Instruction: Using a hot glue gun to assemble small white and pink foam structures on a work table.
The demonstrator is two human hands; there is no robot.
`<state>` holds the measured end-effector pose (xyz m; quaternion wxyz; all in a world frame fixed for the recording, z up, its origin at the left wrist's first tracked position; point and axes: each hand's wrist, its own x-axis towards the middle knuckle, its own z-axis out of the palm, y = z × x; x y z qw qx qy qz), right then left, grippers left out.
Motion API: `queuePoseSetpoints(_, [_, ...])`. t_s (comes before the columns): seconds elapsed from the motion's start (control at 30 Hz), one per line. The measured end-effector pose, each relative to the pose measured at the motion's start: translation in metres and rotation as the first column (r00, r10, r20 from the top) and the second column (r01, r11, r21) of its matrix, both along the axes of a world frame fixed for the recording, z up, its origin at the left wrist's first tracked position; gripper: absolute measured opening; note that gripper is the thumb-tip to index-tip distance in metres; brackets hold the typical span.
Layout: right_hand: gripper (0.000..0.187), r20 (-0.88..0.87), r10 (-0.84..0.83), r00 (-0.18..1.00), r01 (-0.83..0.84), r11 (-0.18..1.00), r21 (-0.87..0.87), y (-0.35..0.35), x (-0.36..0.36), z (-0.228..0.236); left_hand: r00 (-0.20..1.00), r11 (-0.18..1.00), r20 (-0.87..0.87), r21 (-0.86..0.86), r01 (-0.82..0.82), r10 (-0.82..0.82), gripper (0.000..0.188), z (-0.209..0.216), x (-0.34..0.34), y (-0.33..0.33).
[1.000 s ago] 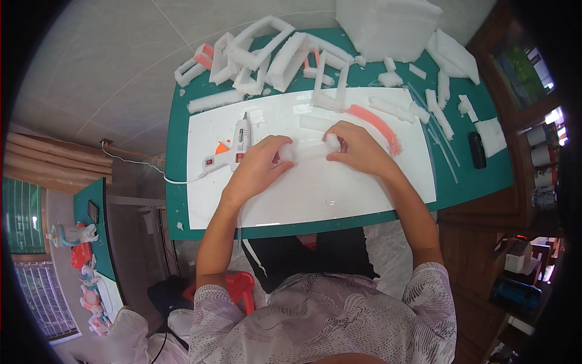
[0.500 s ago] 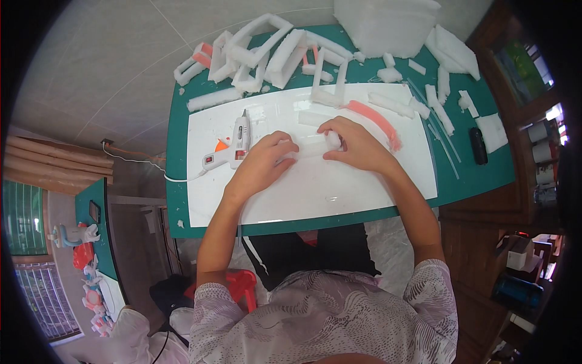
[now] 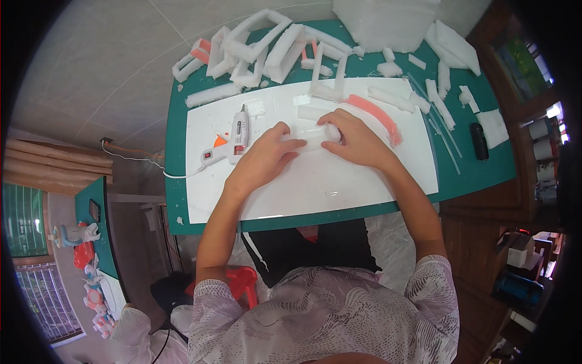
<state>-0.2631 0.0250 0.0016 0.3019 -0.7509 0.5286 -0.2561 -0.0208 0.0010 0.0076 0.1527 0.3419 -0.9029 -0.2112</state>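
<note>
A short white foam piece [image 3: 310, 142] lies on the white board in front of me, pale against it, so its outline is hard to make out. My left hand [image 3: 265, 158] is curled at its left end, index finger over it and thumb on the near side. At the other end, my right hand [image 3: 356, 141] pinches a small white foam block [image 3: 331, 133] against the piece. Just beyond lies another flat white foam strip [image 3: 310, 113]. A white hot glue gun [image 3: 237, 136] rests left of my left hand, nozzle pointing away.
The white board [image 3: 291, 197] covers much of the green table [image 3: 179, 142]. White foam frames [image 3: 282, 54] crowd the far side, beside a large foam block [image 3: 388, 24]. A curved pink foam strip [image 3: 376, 114], clear glue sticks [image 3: 445, 145] and a black object [image 3: 479, 141] lie right.
My left index finger has reached further right over the foam piece. My right hand has shifted slightly, still holding the small block at the right end. The glue gun stays put.
</note>
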Motion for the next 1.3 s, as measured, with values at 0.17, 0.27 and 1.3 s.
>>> queuePoseSetpoints(0.17, [0.039, -0.005, 0.017, 1.0, -0.017, 1.0, 0.023, 0.001, -0.003, 0.002, 0.999, 1.0, 0.042, 0.013, 0.002, -0.003, 0.024, 0.002, -0.003, 0.001])
queuePoseSetpoints(0.27, [0.043, 0.016, 0.035, 0.999, -0.035, 0.999, 0.027, 0.001, -0.005, 0.002, 0.999, 1.0, 0.053, 0.011, 0.004, -0.005, 0.024, 0.003, -0.003, 0.002])
queuePoseSetpoints(1.3, [0.05, 0.046, 0.101, 0.994, -0.099, 0.995, -0.028, -0.005, -0.013, -0.005, 0.978, 0.979, -0.069, 0.064, -0.191, 0.196, 0.066, 0.024, 0.011, 0.017])
